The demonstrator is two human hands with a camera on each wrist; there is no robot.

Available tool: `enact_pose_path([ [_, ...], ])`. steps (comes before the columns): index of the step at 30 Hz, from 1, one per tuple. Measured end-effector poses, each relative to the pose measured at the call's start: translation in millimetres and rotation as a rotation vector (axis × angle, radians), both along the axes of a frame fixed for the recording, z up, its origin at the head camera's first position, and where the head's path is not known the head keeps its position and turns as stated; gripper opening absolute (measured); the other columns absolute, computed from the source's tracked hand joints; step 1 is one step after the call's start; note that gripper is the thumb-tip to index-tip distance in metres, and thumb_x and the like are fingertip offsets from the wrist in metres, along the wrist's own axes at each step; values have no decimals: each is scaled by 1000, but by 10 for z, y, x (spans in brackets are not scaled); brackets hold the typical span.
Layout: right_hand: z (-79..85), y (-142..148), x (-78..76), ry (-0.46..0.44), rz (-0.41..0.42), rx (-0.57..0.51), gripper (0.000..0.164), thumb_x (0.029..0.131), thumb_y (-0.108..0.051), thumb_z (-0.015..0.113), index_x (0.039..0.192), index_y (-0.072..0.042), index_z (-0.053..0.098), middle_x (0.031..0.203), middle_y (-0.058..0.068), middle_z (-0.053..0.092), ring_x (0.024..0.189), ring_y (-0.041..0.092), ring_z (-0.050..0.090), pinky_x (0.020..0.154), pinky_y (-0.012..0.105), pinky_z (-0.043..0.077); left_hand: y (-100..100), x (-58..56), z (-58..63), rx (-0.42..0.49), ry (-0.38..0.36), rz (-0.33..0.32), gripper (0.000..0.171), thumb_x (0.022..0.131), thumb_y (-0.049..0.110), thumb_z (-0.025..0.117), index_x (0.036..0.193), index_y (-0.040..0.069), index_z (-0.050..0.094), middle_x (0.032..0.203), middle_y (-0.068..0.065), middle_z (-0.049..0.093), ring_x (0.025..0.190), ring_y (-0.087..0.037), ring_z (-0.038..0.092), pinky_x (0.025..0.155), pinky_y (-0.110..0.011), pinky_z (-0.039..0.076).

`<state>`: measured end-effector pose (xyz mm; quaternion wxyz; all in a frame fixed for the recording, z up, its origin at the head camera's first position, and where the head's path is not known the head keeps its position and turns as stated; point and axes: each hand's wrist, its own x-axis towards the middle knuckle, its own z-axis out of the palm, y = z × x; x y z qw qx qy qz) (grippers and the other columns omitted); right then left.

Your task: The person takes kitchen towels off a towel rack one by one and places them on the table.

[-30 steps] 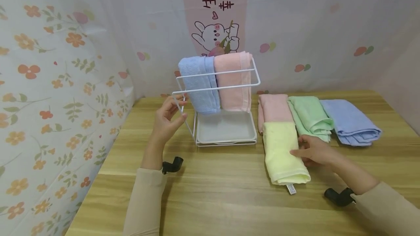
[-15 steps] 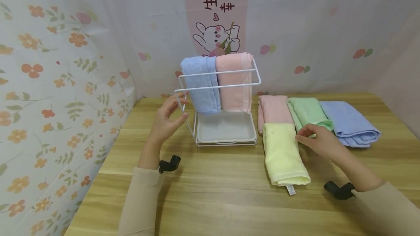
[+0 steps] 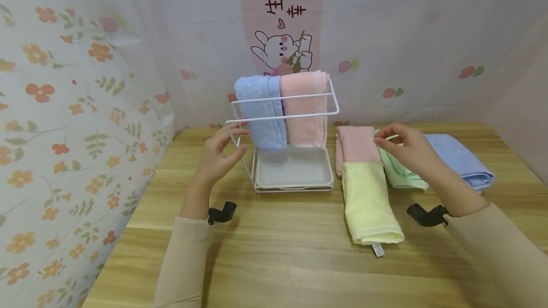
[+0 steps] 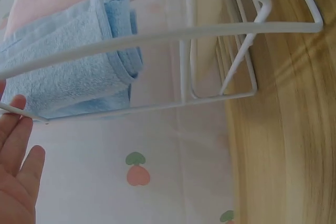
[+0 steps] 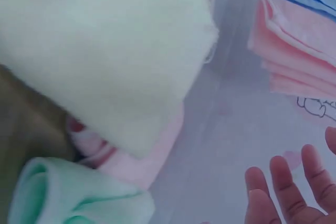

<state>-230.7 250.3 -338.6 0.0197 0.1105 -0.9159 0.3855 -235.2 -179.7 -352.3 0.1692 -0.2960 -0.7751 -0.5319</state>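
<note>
A white wire rack (image 3: 282,118) stands on the table with a folded blue towel (image 3: 262,132) and a folded pink towel (image 3: 305,127) hung over its upper bar. My left hand (image 3: 217,153) is at the rack's left side, fingers loosely extended and touching its wire. My right hand (image 3: 406,149), empty with fingers spread, hovers above the folded green towel (image 3: 402,175) and partly hides it. A folded yellow towel (image 3: 370,203) with a small tag overlaps the front of another pink towel (image 3: 357,144). Right of the green one lies a second blue towel (image 3: 460,160).
A white tray (image 3: 295,170) sits in the rack's base. The wooden table (image 3: 274,255) meets a printed curtain (image 3: 201,51) at the back, and a floral curtain (image 3: 77,156) borders the left. Each wrist carries a black mount (image 3: 222,213).
My right hand has moved away from beside the yellow towel, rising and going back over the green towel. The left hand and the rack have barely moved.
</note>
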Motion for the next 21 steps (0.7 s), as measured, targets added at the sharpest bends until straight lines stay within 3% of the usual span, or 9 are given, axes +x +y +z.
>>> enact_pose_path([
  [4,159,-126,-132,24,-10,-44,38,102,-36,54,119,-4,61,125,17,62,107,22,56,81,35,45,-14,-7,-6,28,-12,-21,34,86,-12,65,119,-12,60,137,-25,57,135,-40,48,119,-41,36],
  [8,321,-278,-246,35,-11,-91,43,101,-42,53,125,-7,59,124,11,60,105,11,55,83,29,45,-13,-10,-2,60,-33,-27,40,85,-14,64,125,-11,58,137,-26,56,134,-36,49,119,-34,36],
  [14,559,-542,-359,125,31,-185,42,101,-40,54,128,-8,57,122,4,58,110,19,51,82,30,43,-9,-18,-10,94,-40,-45,41,85,-15,61,126,-14,56,137,-27,55,136,-35,48,119,-28,36],
  [21,814,-844,-479,158,80,-240,41,99,-36,60,131,-12,53,125,7,57,115,26,52,85,31,45,6,-47,-70,122,-37,-44,42,85,-15,60,127,-16,55,137,-28,55,135,-25,50,118,-28,37],
])
